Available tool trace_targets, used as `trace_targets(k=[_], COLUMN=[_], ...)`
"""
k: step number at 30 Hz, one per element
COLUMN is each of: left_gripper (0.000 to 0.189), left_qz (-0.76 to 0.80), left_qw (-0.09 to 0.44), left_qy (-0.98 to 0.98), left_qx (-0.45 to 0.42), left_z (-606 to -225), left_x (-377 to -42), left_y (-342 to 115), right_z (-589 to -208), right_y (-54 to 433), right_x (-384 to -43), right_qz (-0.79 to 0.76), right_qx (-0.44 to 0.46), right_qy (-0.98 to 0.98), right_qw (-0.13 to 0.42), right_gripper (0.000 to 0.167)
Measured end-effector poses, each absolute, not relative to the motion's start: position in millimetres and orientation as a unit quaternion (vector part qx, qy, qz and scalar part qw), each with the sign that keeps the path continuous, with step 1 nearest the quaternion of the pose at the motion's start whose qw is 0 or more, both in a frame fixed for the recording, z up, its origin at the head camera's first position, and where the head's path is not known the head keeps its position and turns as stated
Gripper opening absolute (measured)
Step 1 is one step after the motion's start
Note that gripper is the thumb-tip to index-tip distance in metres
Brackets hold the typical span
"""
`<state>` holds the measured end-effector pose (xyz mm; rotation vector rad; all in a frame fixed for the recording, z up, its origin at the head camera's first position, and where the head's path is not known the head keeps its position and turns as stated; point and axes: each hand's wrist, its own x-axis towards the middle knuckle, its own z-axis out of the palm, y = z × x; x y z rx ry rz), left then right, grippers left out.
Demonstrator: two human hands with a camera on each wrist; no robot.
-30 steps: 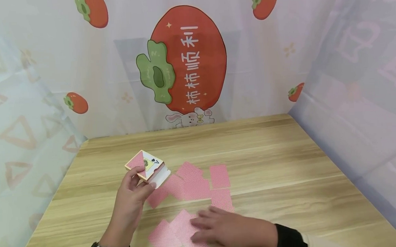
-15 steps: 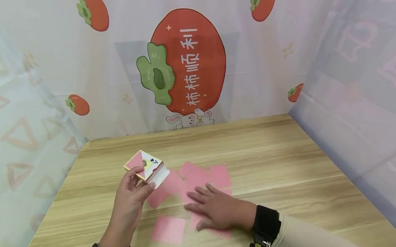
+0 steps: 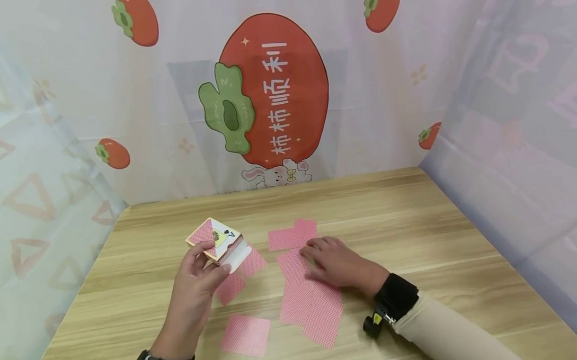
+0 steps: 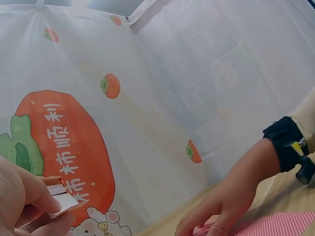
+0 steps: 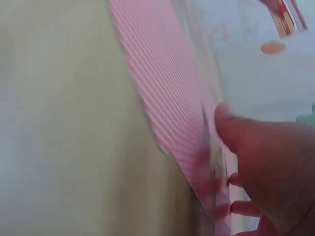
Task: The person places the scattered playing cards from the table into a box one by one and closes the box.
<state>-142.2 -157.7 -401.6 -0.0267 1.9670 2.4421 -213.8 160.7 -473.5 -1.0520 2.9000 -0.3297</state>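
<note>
My left hand (image 3: 196,284) grips a playing-card box (image 3: 216,239) above the table's left side. The box is tilted, its white end flap (image 3: 237,257) stands out, and an ace of spades is printed on top. In the left wrist view, card edges (image 4: 56,189) show inside the box. My right hand (image 3: 339,263) rests its bent fingertips on pink-backed playing cards (image 3: 294,285), several of which overlap face down under and around it. The right wrist view shows its thumb (image 5: 224,118) apart from the other fingers, with nothing pinched.
Two more cards (image 3: 231,289) lie partly behind the box, and a single card (image 3: 246,335) lies nearer the front. The wooden table (image 3: 414,223) is bounded by a persimmon-printed curtain (image 3: 371,103) behind and curtains at both sides.
My right hand has moved away from the table's front, dragging cards along, so the spread has shifted right and some cards now lie farther back. The left hand with the box has barely moved.
</note>
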Motion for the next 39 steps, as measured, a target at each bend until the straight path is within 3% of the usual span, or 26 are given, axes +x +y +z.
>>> trace_targets(k=[15,22,26,29,34,39], left_gripper=[0.057,0.057,0.057,0.058,0.057,0.058], left_qz=[0.779,0.781,0.784,0.784,0.777,0.775], left_qw=[0.019,0.017,0.016,0.017,0.026,0.030], left_qy=[0.626,0.624,0.620,0.621,0.629,0.631], left_qx=[-0.009,-0.014,-0.014,-0.011,-0.008,-0.009], left_z=[-400,-402,-403,-403,-403,-404], left_x=[-148,-148,-148,-148,-148,-147], left_y=[-140,-138,-138,-137,-137,-138], right_z=[-460,-465,-461,-456,-450,-443], right_y=[131,94,78,72,69,66], right_x=[-276,-285,-278,-270,-254,-243], right_qz=[-0.152,-0.161,-0.200,-0.223,-0.143,-0.105], right_qx=[-0.175,-0.275,-0.332,-0.334,-0.296,-0.261], right_qy=[0.972,0.947,0.917,0.906,0.937,0.951], right_qw=[0.044,0.035,0.093,0.132,0.120,0.129], right_gripper=[0.054,0.035,0.027,0.035,0.058,0.067])
